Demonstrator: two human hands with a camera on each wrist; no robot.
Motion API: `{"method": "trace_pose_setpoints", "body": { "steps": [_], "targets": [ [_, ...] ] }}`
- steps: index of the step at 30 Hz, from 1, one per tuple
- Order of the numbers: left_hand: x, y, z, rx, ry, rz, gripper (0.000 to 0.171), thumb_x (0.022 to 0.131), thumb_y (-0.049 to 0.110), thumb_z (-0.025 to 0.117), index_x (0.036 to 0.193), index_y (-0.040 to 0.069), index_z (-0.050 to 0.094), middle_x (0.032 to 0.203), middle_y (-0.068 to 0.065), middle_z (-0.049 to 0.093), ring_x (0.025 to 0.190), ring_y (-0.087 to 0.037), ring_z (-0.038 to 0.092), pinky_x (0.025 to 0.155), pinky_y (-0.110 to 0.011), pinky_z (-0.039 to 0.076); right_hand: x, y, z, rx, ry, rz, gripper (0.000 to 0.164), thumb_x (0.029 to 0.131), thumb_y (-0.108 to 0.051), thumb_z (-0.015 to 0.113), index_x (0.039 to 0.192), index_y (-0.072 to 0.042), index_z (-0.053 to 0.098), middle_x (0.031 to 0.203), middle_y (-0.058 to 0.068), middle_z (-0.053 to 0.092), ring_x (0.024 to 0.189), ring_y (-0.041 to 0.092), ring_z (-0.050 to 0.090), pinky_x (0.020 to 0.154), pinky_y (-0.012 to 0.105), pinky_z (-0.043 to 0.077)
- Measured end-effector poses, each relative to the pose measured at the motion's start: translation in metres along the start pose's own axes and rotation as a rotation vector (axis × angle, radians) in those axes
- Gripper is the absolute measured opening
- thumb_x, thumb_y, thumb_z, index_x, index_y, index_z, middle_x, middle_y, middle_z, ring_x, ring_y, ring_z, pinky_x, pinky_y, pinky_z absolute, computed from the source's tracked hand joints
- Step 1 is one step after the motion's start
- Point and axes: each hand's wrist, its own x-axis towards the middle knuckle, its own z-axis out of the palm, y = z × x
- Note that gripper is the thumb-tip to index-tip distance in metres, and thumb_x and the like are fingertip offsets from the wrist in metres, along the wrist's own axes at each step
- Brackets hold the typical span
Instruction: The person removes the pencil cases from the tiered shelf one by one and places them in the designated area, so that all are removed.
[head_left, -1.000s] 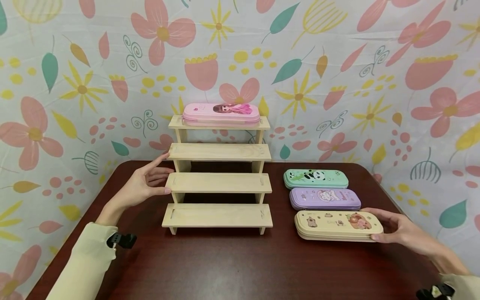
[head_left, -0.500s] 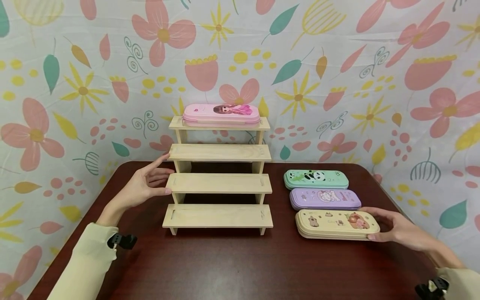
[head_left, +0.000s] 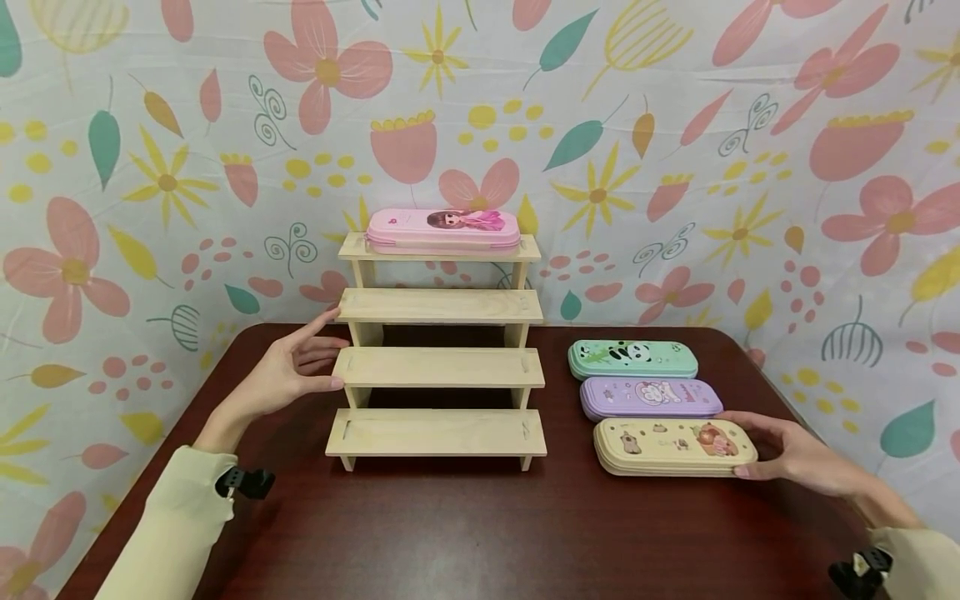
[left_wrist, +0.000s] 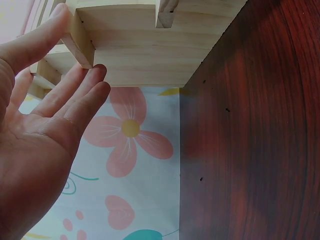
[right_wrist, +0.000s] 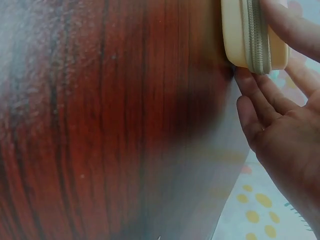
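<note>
A cream zippered pencil case (head_left: 675, 447) with bear pictures lies at the front right of the table. My right hand (head_left: 795, 454) holds its right end, thumb at the front and fingers behind; in the right wrist view its zipper (right_wrist: 256, 37) shows between thumb and fingers. To the left stands a four-tier wooden rack (head_left: 435, 432). My left hand (head_left: 277, 371) touches its left side with extended fingers, the index finger at one tier's end and the thumb at the tier below. A pink pencil case (head_left: 442, 232) with a doll picture lies on the top tier.
Behind the cream case lie a purple pencil case (head_left: 651, 397) and a mint-green one (head_left: 632, 359) with a panda, side by side in a column. The dark reddish table (head_left: 450, 533) backs onto a flower-patterned cloth (head_left: 600, 100).
My right hand has shifted the cream pencil case slightly back, its right end swinging in toward the purple one. The left hand and the rack stay in place.
</note>
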Motion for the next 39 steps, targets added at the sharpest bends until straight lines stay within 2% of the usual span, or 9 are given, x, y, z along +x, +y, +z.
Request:
{"method": "trace_pose_setpoints", "body": {
  "steps": [4, 9, 16, 33, 39],
  "targets": [
    [-0.0003, 0.0003, 0.0001, 0.001, 0.004, -0.001, 0.105, 0.089, 0.000, 0.085, 0.170, 0.026, 0.024, 0.145, -0.028, 0.057, 0.134, -0.038, 0.057, 0.109, -0.036, 0.050, 0.0008, 0.0010, -0.0009, -0.024, 0.002, 0.006, 0.069, 0.086, 0.003, 0.083, 0.148, 0.006, 0.053, 0.132, -0.011, 0.063, 0.112, 0.000, 0.056, 0.085, 0.014, 0.047],
    [-0.0005, 0.0008, 0.0001, 0.003, 0.006, -0.003, 0.105, 0.088, 0.000, 0.086, 0.170, 0.025, 0.025, 0.144, -0.024, 0.059, 0.134, -0.037, 0.058, 0.110, -0.045, 0.049, 0.0016, 0.0008, -0.0008, -0.019, 0.001, 0.009, 0.070, 0.085, 0.004, 0.083, 0.148, 0.005, 0.053, 0.132, -0.010, 0.062, 0.112, 0.001, 0.056, 0.085, 0.015, 0.047],
    [-0.0006, 0.0017, 0.0001, 0.000, 0.003, -0.005, 0.105, 0.088, 0.000, 0.086, 0.170, 0.025, 0.025, 0.145, -0.029, 0.056, 0.134, -0.039, 0.057, 0.110, -0.055, 0.045, 0.0018, -0.0008, 0.0003, 0.010, -0.001, -0.004, 0.071, 0.084, 0.006, 0.083, 0.148, 0.007, 0.052, 0.131, -0.006, 0.064, 0.110, 0.004, 0.058, 0.085, 0.015, 0.048],
    [-0.0010, 0.0022, 0.0000, 0.021, 0.006, -0.003, 0.104, 0.089, 0.002, 0.086, 0.170, 0.025, 0.025, 0.145, -0.026, 0.058, 0.134, -0.039, 0.057, 0.110, -0.056, 0.044, 0.0015, 0.0007, -0.0001, -0.015, 0.009, -0.002, 0.071, 0.084, 0.005, 0.084, 0.148, 0.007, 0.052, 0.133, -0.010, 0.063, 0.111, 0.001, 0.057, 0.085, 0.014, 0.047],
    [-0.0008, 0.0018, 0.0001, 0.019, 0.005, -0.011, 0.104, 0.089, 0.002, 0.086, 0.170, 0.024, 0.025, 0.144, -0.025, 0.059, 0.133, -0.039, 0.057, 0.110, -0.056, 0.044, 0.0008, 0.0020, -0.0017, 0.014, 0.001, -0.013, 0.072, 0.085, 0.007, 0.083, 0.149, 0.008, 0.050, 0.131, -0.012, 0.064, 0.108, 0.005, 0.063, 0.081, 0.020, 0.055]
  ]
}}
